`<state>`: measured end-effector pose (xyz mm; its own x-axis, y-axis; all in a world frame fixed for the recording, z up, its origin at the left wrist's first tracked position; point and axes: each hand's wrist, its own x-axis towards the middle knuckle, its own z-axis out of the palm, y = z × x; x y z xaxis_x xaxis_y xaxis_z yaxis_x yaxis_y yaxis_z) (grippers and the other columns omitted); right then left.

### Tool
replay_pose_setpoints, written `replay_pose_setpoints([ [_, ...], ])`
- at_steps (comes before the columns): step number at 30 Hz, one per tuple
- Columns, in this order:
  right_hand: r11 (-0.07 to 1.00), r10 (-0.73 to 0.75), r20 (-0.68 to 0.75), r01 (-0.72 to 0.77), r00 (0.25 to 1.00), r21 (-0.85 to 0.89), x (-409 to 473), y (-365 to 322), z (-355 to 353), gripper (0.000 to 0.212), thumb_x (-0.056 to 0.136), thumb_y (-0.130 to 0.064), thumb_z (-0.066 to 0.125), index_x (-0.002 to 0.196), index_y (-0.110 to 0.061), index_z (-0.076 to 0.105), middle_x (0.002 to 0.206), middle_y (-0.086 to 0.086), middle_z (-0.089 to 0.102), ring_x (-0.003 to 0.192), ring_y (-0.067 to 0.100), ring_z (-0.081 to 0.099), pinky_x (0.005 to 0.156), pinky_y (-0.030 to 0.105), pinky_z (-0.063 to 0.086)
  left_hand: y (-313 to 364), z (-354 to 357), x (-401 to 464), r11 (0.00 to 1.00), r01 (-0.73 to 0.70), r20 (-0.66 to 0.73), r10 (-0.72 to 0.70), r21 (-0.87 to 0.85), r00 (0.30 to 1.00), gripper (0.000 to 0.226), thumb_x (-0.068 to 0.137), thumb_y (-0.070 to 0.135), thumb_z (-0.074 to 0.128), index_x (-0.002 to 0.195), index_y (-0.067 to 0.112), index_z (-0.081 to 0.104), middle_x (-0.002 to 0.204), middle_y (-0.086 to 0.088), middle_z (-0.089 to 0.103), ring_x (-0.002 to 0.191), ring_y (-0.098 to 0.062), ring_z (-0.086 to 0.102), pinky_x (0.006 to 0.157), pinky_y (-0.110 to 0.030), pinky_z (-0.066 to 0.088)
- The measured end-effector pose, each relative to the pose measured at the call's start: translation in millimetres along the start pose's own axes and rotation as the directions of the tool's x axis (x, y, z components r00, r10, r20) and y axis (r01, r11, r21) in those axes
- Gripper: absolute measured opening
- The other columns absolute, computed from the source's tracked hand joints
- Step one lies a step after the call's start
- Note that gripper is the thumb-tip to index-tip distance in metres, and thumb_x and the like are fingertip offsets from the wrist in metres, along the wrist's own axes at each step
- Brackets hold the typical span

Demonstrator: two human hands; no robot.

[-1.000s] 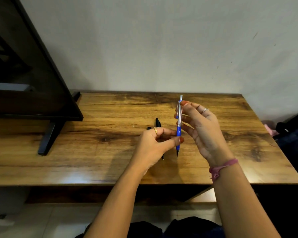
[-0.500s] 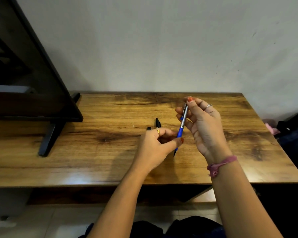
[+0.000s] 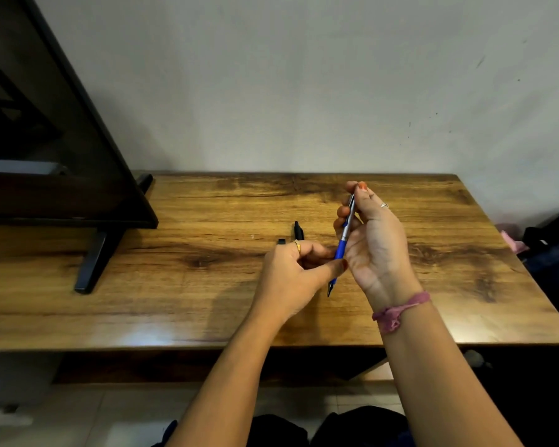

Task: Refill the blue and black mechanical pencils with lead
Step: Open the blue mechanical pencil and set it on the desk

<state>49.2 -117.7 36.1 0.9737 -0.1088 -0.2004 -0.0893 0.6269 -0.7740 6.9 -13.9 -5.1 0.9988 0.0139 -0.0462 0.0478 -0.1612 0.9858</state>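
Observation:
The blue mechanical pencil (image 3: 341,246), blue below and silver above, is held tilted over the wooden table (image 3: 175,285), tip down toward me. My right hand (image 3: 373,240) grips its upper silver part, with the thumb over the top end. My left hand (image 3: 296,272) pinches the blue lower barrel between thumb and curled fingers. The black mechanical pencil (image 3: 298,230) lies on the table just behind my left hand, mostly hidden by it. A small black piece (image 3: 281,241) lies beside it.
A dark television (image 3: 62,175) on a black foot (image 3: 94,262) stands at the table's left. A wall runs behind the table. Dark bags and pink cloth (image 3: 513,240) lie off the right edge.
The blue pencil has tilted from upright to slanting, its top leaning right. My right thumb has moved over the pencil's top end. My left hand keeps its pinch.

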Motion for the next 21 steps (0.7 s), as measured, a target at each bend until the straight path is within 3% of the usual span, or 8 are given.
replay_pose_setpoints([
  [4,1.000,0.011,-0.011,-0.010,1.000,0.007,-1,0,-1,0.021,0.099,-0.013,0.047,0.087,-0.011,0.064,0.068,-0.005,0.056,0.053,0.004,0.050,0.050,0.014,0.042,0,0,1,1.000,0.004,0.012,-0.004,0.006,1.000,0.015,0.071,0.024,0.082,0.083,0.021,0.075,0.078,0.004,0.075,0.076,-0.012,0.070,0.072,-0.033,0.059],
  [10,0.998,0.044,-0.015,-0.043,0.999,0.049,-2,-1,-4,0.019,0.099,-0.016,0.048,0.089,-0.012,0.064,0.068,-0.006,0.057,0.051,0.003,0.052,0.049,0.014,0.044,-1,0,1,1.000,0.006,0.004,-0.006,-0.005,1.000,0.012,0.068,0.026,0.084,0.075,0.025,0.074,0.071,0.006,0.073,0.065,-0.005,0.066,0.061,-0.023,0.054],
  [14,0.996,0.067,0.008,-0.067,0.998,0.065,-2,-1,-5,0.018,0.098,-0.017,0.049,0.089,-0.012,0.064,0.066,-0.007,0.058,0.051,0.003,0.052,0.050,0.014,0.044,-2,-1,1,1.000,0.019,0.017,-0.019,-0.008,1.000,0.014,0.068,0.026,0.084,0.078,0.025,0.074,0.073,0.007,0.074,0.068,-0.005,0.068,0.063,-0.021,0.056],
  [18,0.989,0.106,0.048,-0.110,0.993,0.093,0,-2,-8,0.018,0.098,-0.018,0.049,0.089,-0.013,0.063,0.065,-0.007,0.058,0.051,0.004,0.051,0.050,0.014,0.044,-2,-2,1,0.999,0.033,0.024,-0.033,-0.002,0.999,0.017,0.068,0.027,0.084,0.082,0.022,0.075,0.076,0.004,0.074,0.074,-0.012,0.070,0.069,-0.030,0.058],
  [21,0.987,0.125,0.063,-0.130,0.990,0.096,1,-3,-10,0.018,0.098,-0.019,0.049,0.088,-0.014,0.063,0.066,-0.007,0.057,0.051,0.004,0.050,0.053,0.016,0.041,-2,-2,0,1.000,0.015,0.032,-0.015,-0.002,0.999,0.014,0.068,0.027,0.083,0.078,0.027,0.074,0.075,0.008,0.074,0.073,-0.008,0.069,0.069,-0.027,0.058],
])
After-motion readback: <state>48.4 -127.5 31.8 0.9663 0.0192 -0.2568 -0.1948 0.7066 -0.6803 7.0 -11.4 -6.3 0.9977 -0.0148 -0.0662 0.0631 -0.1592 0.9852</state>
